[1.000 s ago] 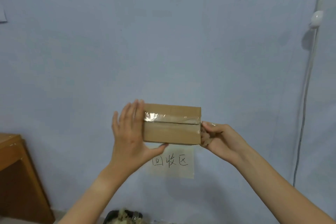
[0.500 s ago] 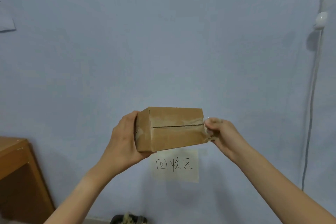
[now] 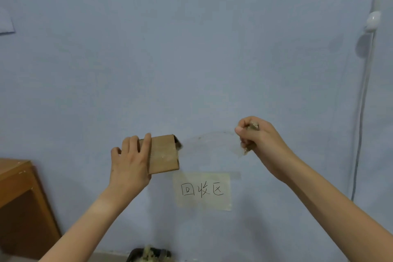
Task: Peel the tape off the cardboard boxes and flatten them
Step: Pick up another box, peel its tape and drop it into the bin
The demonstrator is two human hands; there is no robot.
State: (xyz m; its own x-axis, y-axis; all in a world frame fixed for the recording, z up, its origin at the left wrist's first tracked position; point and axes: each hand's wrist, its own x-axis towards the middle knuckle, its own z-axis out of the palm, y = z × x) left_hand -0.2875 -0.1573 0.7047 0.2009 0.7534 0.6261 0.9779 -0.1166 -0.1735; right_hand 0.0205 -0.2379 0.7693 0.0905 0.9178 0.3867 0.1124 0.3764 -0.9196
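My left hand (image 3: 129,164) grips a small brown cardboard box (image 3: 164,154) in the air in front of a pale blue wall, fingers wrapped over its top left edge. A clear strip of tape (image 3: 209,141) stretches from the box's upper right corner to my right hand (image 3: 258,138). That hand is closed on the tape's crumpled end, well to the right of the box and a little higher. The box's right-hand flap edge shows dark where the tape has come away.
A paper note with handwritten characters (image 3: 203,190) is stuck to the wall below the box. A wooden cabinet (image 3: 20,204) stands at the lower left. A dark bin with crumpled tape (image 3: 148,255) sits at the bottom edge. A white cable (image 3: 364,95) hangs at right.
My right hand has pulled away to the right and up, drawing the tape off the box. My left hand has turned the box so its narrow side faces me.
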